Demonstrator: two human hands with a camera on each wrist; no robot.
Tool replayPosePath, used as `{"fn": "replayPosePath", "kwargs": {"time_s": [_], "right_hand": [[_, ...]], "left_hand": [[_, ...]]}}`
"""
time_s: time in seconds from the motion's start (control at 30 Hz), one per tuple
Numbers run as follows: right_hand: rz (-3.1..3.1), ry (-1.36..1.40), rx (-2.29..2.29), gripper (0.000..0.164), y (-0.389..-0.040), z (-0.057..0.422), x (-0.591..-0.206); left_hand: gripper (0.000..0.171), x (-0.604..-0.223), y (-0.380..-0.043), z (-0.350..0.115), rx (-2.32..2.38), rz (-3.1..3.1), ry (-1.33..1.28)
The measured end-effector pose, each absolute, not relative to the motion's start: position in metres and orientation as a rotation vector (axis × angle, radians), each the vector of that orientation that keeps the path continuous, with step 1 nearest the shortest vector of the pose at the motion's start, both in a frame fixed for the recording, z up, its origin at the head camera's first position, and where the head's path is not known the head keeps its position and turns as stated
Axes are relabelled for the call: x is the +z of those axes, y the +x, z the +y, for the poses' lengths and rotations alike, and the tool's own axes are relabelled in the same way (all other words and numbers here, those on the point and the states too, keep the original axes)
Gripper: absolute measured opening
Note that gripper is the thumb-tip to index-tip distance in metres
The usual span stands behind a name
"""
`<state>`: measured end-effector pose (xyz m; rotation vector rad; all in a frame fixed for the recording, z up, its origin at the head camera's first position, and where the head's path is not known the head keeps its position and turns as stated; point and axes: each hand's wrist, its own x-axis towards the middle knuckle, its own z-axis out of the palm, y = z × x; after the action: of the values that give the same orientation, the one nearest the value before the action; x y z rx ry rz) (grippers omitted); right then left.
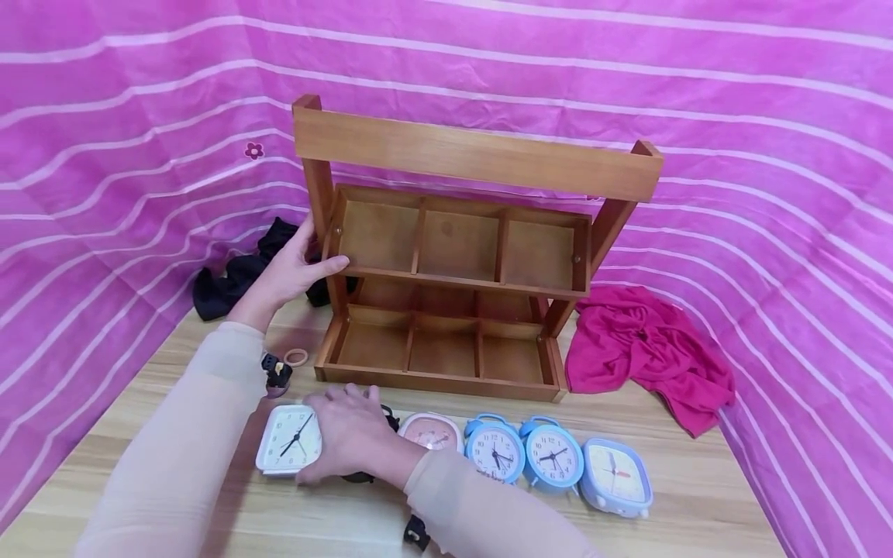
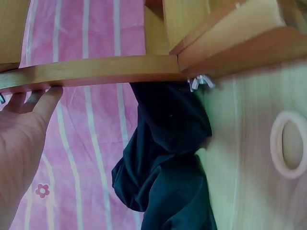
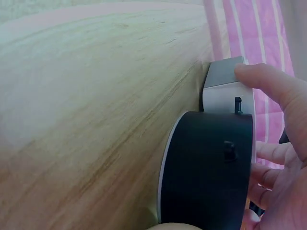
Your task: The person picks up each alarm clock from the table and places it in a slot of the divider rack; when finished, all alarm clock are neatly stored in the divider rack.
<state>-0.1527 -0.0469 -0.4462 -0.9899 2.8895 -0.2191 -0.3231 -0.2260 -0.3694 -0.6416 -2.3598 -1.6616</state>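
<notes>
My left hand (image 1: 296,263) holds the left side of a brown two-tier wooden shelf (image 1: 481,151), its thumb on the upper tray's end. In the left wrist view its fingers touch the wooden upright (image 2: 110,72). At the front left of a row of clocks, my right hand (image 1: 352,430) grips a white square alarm clock (image 1: 282,438). The right wrist view has the thumb on that clock's lower edge (image 3: 225,72); the fingertips are partly hidden. Beside it, a black round clock (image 3: 206,167) is mostly covered by the hand in the head view.
Rightward stand a pink clock (image 1: 431,432), two blue twin-bell clocks (image 1: 494,451) and a pale blue square clock (image 1: 615,474). Black cloth (image 1: 233,283) lies behind left, magenta cloth (image 1: 642,349) at right. A small ring (image 1: 296,357) lies left of the shelf. Pink striped fabric surrounds the table.
</notes>
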Motion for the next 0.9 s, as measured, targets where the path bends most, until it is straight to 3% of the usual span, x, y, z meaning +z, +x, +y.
{"fn": "replayPosePath", "kwargs": {"time_s": [0.53, 0.9], "right_hand": [[2.891, -0.936, -0.552, 0.091, -0.185, -0.025, -0.412], [2.87, -0.735, -0.778, 0.089, -0.233, 0.003, -0.404]], "left_hand": [[0.095, -0.369, -0.323, -0.232, -1.592, -2.469, -0.595], [0.098, -0.368, -0.323, -0.231, -1.594, -2.459, -0.582]]}}
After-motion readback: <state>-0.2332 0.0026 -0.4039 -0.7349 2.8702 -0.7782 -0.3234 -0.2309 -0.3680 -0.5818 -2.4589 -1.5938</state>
